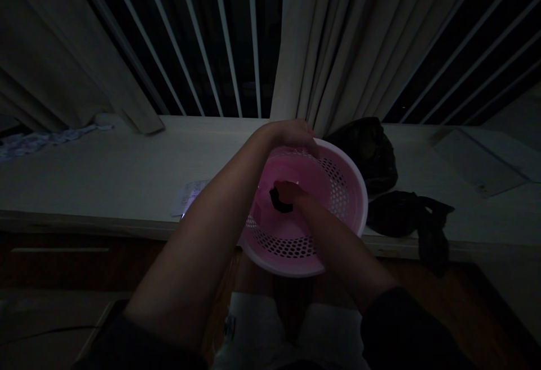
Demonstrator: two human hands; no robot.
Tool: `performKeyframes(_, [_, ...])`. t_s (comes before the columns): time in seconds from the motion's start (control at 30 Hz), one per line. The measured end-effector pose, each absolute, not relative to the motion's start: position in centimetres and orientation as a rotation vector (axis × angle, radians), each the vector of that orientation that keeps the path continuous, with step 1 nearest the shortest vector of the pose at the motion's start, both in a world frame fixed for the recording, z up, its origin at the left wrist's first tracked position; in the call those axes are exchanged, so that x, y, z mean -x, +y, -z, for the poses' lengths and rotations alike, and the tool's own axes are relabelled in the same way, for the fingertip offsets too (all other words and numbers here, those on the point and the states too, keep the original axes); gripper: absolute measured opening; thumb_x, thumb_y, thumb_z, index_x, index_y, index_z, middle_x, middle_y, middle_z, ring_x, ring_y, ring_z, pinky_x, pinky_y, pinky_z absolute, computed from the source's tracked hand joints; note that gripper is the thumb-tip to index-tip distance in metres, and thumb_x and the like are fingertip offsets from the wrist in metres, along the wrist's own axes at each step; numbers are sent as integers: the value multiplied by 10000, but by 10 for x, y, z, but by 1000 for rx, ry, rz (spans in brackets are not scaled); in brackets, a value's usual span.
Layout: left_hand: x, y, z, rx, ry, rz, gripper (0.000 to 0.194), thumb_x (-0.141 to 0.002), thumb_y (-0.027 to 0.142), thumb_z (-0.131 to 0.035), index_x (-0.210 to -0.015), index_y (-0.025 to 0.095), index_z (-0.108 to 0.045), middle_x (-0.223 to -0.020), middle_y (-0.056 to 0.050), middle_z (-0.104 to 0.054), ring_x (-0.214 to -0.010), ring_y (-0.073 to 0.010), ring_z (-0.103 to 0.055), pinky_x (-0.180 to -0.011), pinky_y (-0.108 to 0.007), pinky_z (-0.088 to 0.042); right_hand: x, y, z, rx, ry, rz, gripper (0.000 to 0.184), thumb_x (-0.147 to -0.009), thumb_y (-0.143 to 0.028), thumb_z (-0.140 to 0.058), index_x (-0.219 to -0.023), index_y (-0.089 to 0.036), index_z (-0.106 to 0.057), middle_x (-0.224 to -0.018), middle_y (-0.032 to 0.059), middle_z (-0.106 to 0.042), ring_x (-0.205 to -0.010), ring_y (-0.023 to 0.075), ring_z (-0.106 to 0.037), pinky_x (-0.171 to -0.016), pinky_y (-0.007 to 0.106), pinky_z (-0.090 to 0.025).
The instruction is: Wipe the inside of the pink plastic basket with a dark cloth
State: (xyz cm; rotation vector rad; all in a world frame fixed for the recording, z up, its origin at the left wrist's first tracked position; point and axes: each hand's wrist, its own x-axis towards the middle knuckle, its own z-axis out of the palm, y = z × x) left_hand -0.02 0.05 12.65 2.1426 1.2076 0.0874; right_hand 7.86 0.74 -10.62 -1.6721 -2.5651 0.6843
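1. Head view, dim: pink basket [338,186] sits at the front edge of a pale ledge [105,172], partly overhanging it, below curtains [338,48] w/ window bars behind.
2. Left hand [291,133] on the basket's far rim, fingers curled over it, gripping.
3. Right hand [289,192] down inside the basket, fingers pinched on a small dark item [279,201]; can't tell what it is.
4. Dark clothes [406,212] heaped on the ledge just right of the basket, one end hanging off the edge.
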Motion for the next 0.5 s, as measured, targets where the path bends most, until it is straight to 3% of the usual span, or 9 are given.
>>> performKeyframes(0.1, [-1,0,-127,-2150,1199,-89,381,-585,343,-692,-919,164,-739,-767,-26,-656,-811,-190,-555,-726,-283,-398,-77,7,105,1667,-2549,-729,269,-875,-83,-424,-1067,3,-592,-1163,175,-589,-1087,191,-560,-926,240,-406])
performKeyframes(0.23, [-2,-1,-128,-2172,1203,-93,346,-580,339,-705,-877,165,-743,-713,-21,-640,-784,-184,-545,-707,-279,-390,-75,4,98,1684,-2475,-747,266,-897,-96,-401,-1034,27,-593,-1119,187,-605,-1048,176,-579,-918,227,-409])
performKeyframes(0.37, [-1,0,-127,-2165,1200,-104,326,-578,352,-716,-842,162,-743,-687,-19,-629,-745,-178,-544,-679,-279,-391,-74,-7,91,1644,-2361,-710,337,-946,-142,-335,-1154,6,-555,-1222,179,-551,-1152,179,-523,-953,214,-389])
performKeyframes(0.5, [-1,-1,-127,-2190,1195,-99,343,-586,364,-709,-860,161,-739,-741,-23,-647,-774,-183,-549,-697,-281,-392,-76,-30,90,1605,-2293,-665,475,-993,-158,-124,-1312,-41,-456,-1341,161,-457,-1229,122,-463,-933,148,-384])
